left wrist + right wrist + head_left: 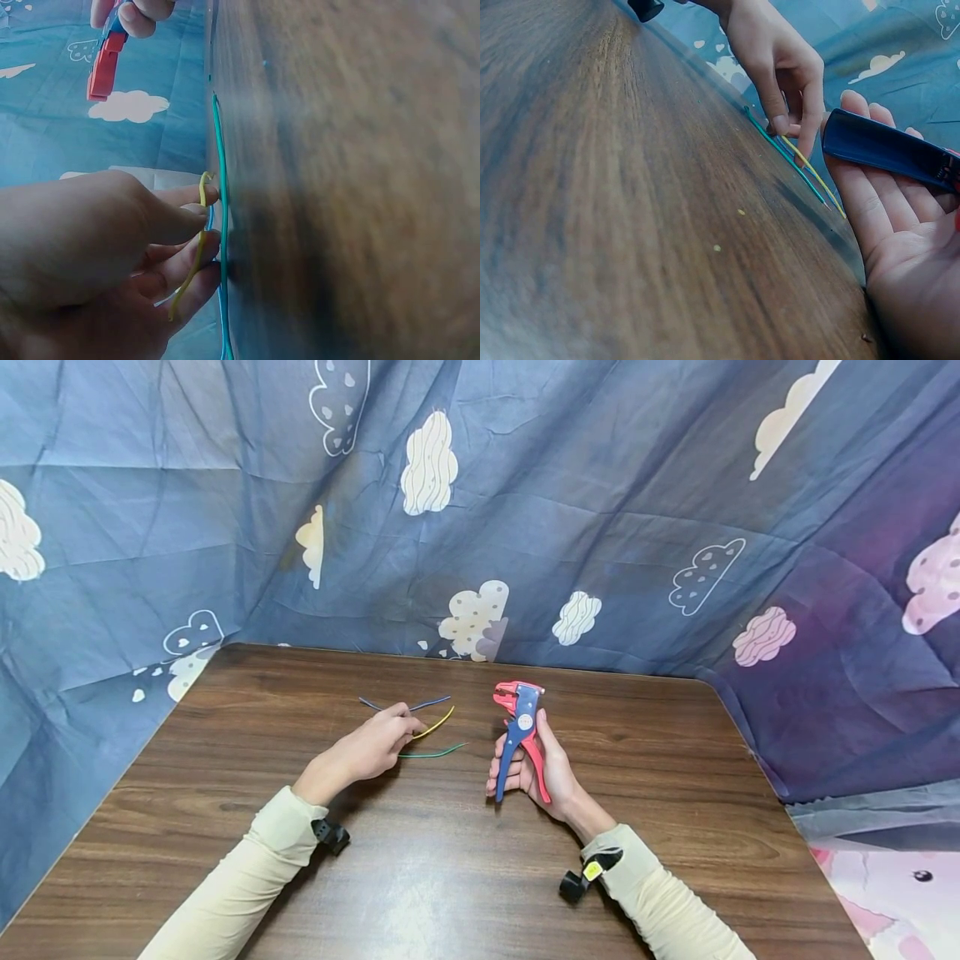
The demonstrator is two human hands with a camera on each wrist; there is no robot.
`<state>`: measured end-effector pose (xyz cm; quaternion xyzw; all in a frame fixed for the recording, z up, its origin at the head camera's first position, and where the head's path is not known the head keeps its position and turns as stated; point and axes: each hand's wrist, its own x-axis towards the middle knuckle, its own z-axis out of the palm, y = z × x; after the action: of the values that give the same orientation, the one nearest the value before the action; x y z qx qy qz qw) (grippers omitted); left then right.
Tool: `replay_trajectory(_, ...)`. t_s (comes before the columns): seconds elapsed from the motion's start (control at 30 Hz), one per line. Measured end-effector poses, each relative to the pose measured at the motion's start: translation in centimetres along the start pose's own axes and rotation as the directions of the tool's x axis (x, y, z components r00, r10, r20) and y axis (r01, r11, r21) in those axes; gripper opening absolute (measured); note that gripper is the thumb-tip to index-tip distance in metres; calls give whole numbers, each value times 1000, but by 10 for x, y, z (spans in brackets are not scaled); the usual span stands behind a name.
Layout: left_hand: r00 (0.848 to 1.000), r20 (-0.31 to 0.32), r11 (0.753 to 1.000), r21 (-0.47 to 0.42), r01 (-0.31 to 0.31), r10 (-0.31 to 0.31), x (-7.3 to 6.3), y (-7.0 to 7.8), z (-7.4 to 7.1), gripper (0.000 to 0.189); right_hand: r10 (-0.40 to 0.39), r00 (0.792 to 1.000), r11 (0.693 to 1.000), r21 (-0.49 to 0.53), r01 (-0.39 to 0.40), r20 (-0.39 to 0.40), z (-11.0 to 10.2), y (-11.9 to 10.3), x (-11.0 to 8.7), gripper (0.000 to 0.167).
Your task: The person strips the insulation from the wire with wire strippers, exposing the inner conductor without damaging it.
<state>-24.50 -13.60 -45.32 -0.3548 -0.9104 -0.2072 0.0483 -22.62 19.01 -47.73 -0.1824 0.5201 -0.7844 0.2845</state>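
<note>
My left hand pinches a yellow wire between thumb and forefinger, low over the table. A green wire lies just in front of it, and in the right wrist view one end shows bare strands. Behind the left hand lies a blue wire, its middle hidden by the fingers. My right hand holds a red and blue wire stripper, head pointing away from me. The blue handle lies across the fingers, and the tool's jaws are apart from the wires.
The brown wooden table reaches back to a blue cloud-patterned curtain. Two tiny yellow bits lie on the tabletop in the right wrist view. Each wrist wears a black strapped camera.
</note>
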Motion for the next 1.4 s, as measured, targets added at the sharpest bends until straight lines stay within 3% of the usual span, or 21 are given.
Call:
replay_trajectory(0.33, 998, -55, 995, -92, -43, 38, -2, -1, 3, 30, 15, 1000, 1000, -6, -15, -21, 1, -1, 1, 91)
replay_trajectory(0.37, 996, -66, 992, -107, -66, 59, -1, -10, 10, 29, 14, 1000, 1000, -5, -15, -19, 0, -1, 1, 91)
replay_trajectory(0.5, 992, -104, 987, -136, -84, 70, 0, -10, 12, 29, 12, 1000, 1000, 6, -12, -3, -1, 0, 0, 92)
replay_trajectory(0.57, 992, -109, 987, -137, -81, 66, 1, -11, 12, 28, 12, 1000, 1000, 8, -12, 4, -1, 0, 0, 91)
replay_trajectory(0.6, 993, -107, 990, -125, -58, 45, 1, -2, 5, 27, 11, 1000, 1000, 9, -11, 5, -1, 0, 0, 91)
replay_trajectory(0.63, 993, -107, 991, -119, -56, 43, 1, -2, 5, 26, 10, 1000, 1000, 10, -10, 7, -2, 0, 0, 91)
replay_trajectory(0.93, 988, -139, 994, -77, -81, 70, 7, 4, 1, 18, 1, 1000, 1000, 8, -1, 17, -1, 0, 0, 90)
replay_trajectory(1.4, 978, -208, 999, -54, -3, -8, 10, 18, -7, 16, 17, 1000, 1000, -15, -17, 11, -2, 1, 1, 88)
